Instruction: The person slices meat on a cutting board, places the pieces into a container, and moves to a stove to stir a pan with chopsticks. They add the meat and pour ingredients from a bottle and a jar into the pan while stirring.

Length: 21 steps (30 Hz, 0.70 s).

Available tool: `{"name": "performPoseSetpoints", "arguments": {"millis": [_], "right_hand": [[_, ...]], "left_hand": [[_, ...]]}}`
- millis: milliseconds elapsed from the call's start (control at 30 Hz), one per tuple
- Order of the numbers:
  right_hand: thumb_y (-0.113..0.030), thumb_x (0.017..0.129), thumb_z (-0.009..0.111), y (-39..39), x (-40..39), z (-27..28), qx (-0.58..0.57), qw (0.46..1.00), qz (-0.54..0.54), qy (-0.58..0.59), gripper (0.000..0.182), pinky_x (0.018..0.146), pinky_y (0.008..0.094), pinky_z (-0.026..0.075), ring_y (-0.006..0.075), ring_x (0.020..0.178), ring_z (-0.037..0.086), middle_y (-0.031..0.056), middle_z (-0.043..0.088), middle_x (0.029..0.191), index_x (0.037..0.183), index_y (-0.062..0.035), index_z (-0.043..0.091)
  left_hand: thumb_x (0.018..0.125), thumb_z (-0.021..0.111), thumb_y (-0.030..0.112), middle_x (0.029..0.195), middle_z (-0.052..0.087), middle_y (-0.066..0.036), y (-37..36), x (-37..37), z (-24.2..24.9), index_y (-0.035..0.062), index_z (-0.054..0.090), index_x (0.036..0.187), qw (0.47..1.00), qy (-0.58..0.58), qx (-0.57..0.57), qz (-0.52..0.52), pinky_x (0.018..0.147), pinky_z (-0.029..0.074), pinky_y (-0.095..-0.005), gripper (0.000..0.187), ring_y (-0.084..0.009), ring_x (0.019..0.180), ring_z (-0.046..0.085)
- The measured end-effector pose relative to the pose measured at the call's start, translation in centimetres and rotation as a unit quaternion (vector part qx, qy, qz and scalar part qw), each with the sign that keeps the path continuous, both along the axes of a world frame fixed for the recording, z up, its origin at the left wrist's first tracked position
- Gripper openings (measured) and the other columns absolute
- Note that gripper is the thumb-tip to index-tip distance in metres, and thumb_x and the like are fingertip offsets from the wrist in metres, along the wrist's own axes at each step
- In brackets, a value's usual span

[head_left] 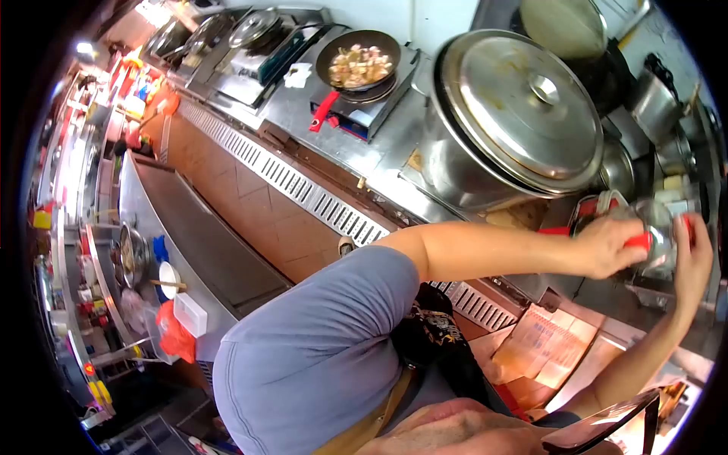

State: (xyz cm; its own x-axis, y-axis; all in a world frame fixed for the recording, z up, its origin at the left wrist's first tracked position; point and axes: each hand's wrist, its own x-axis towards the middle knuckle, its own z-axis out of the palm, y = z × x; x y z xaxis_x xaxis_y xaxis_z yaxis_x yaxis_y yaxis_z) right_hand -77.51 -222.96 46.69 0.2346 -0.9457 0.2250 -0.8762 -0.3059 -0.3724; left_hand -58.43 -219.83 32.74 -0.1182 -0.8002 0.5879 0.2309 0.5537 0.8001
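Note:
At the far right, my left hand (613,246) is closed around a red part of a clear container (658,236). My right hand (691,254) grips the container's other side, its fingers at another small red piece. The contents of the container cannot be made out. Beside my left wrist, partly behind it, lies a thing with a red handle (555,230). A large steel stockpot with a lid (523,114) stands just beyond my left forearm.
A frying pan (359,64) of chopped food sits on a portable stove (364,114), its red handle toward the aisle. Steel pots (654,98) crowd the back right. A floor drain grate (280,171) runs along the counter. Opposite stands a steel worktable (201,235) with a white tray (190,315).

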Motion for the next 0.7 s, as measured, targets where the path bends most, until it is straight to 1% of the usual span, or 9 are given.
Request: {"name": "performPoseSetpoints", "arguments": {"millis": [100, 167, 233, 267, 333, 400, 500, 633, 700], "right_hand": [[-0.017, 0.094, 0.056, 3.8, 5.0, 2.8, 0.049, 0.997, 0.049, -0.033, 0.022, 0.071, 0.0217, 0.036, 0.0082, 0.08, 0.045, 0.0004, 0.05, 0.087, 0.106, 0.0009, 0.059], [-0.023, 0.092, 0.057, 5.1, 8.6, 3.5, 0.032, 0.991, 0.132, -0.001, 0.028, 0.072, 0.0235, 0.035, 0.0112, 0.08, 0.045, 0.0027, 0.05, 0.088, 0.106, 0.0016, 0.06], [-0.032, 0.088, 0.058, 6.3, 12.1, 3.7, 0.04, 0.974, 0.223, 0.025, 0.04, 0.072, 0.0277, 0.034, 0.0179, 0.082, 0.045, 0.0084, 0.049, 0.09, 0.106, 0.0037, 0.059], [-0.031, 0.088, 0.057, 6.9, 13.5, 3.3, -0.004, 0.974, 0.228, 0.007, 0.04, 0.073, 0.0274, 0.034, 0.0175, 0.082, 0.045, 0.0086, 0.049, 0.092, 0.107, 0.0042, 0.059], [-0.03, 0.089, 0.057, 8.1, 15.9, 1.6, -0.047, 0.974, 0.223, -0.015, 0.04, 0.073, 0.0272, 0.033, 0.0171, 0.082, 0.045, 0.0088, 0.05, 0.093, 0.108, 0.0048, 0.059], [-0.03, 0.09, 0.056, 9.0, 17.9, -0.1, -0.057, 0.959, 0.211, -0.179, 0.041, 0.075, 0.027, 0.034, 0.0172, 0.084, 0.046, 0.0095, 0.051, 0.099, 0.11, 0.0058, 0.058], [-0.024, 0.09, 0.056, 9.5, 20.7, -4.3, -0.098, 0.955, 0.175, -0.219, 0.037, 0.087, 0.0271, 0.037, 0.0174, 0.095, 0.049, 0.0109, 0.053, 0.109, 0.113, 0.0046, 0.059], [-0.019, 0.089, 0.061, 12.3, 21.8, -13.3, 0.042, 0.935, 0.059, -0.347, 0.034, 0.087, 0.0257, 0.039, 0.015, 0.099, 0.05, 0.0069, 0.054, 0.112, 0.117, 0.0018, 0.059], [-0.017, 0.09, 0.061, 14.5, 22.3, -18.7, 0.041, 0.917, 0.009, -0.397, 0.033, 0.083, 0.0235, 0.039, 0.0118, 0.093, 0.049, 0.0049, 0.054, 0.111, 0.118, 0.0002, 0.06]], "left_hand": [[0.09, 0.059, 0.025, 0.083, 0.065, -0.018, 2.2, 4.7, 0.1, 0.0023, 0.057, 0.101, 0.997, -0.014, 0.018, -0.076, 0.063, 0.052, -0.0412, 0.025, -0.0305, 0.071, 0.065], [0.092, 0.059, 0.024, 0.086, 0.065, -0.012, 4.6, 11.4, 2.8, 0.0018, 0.057, 0.103, 0.956, 0.032, 0.16, -0.243, 0.058, 0.055, -0.0347, 0.024, -0.0203, 0.074, 0.067], [0.092, 0.061, 0.024, 0.083, 0.063, -0.008, 5.4, 16.4, 2.4, 0.0028, 0.059, 0.101, 0.962, -0.002, 0.141, -0.232, 0.059, 0.055, -0.0299, 0.023, -0.0147, 0.076, 0.064], [0.092, 0.063, 0.025, 0.083, 0.063, -0.006, 5.5, 19.1, 1.6, 0.0046, 0.06, 0.099, 0.984, -0.093, 0.041, -0.147, 0.064, 0.052, -0.0285, 0.022, -0.013, 0.074, 0.062], [0.092, 0.062, 0.022, 0.082, 0.064, -0.003, 6.6, 25.6, 2.0, 0.0043, 0.062, 0.099, 0.976, -0.091, 0.11, -0.167, 0.068, 0.049, -0.0288, 0.019, -0.0123, 0.074, 0.06], [0.093, 0.062, 0.02, 0.091, 0.067, -0.004, 6.8, 32.2, 1.7, 0.0041, 0.064, 0.104, 0.98, -0.161, 0.075, -0.088, 0.074, 0.05, -0.0268, 0.02, -0.0108, 0.085, 0.062], [0.093, 0.061, 0.023, 0.092, 0.067, -0.005, 5.7, 41.7, 1.0, 0.0035, 0.065, 0.105, 0.95, -0.285, 0.114, 0.065, 0.076, 0.05, -0.0269, 0.023, -0.0119, 0.085, 0.062], [0.093, 0.062, 0.027, 0.091, 0.068, -0.008, 1.0, 52.7, -2.5, 0.0025, 0.066, 0.103, 0.885, -0.349, 0.245, 0.185, 0.076, 0.049, -0.0273, 0.027, -0.0137, 0.085, 0.063], [0.091, 0.062, 0.033, 0.085, 0.068, -0.012, -2.0, 58.1, -5.3, 0.0021, 0.066, 0.1, 0.844, -0.442, 0.161, 0.258, 0.074, 0.049, -0.0316, 0.033, -0.0191, 0.082, 0.065]]}}
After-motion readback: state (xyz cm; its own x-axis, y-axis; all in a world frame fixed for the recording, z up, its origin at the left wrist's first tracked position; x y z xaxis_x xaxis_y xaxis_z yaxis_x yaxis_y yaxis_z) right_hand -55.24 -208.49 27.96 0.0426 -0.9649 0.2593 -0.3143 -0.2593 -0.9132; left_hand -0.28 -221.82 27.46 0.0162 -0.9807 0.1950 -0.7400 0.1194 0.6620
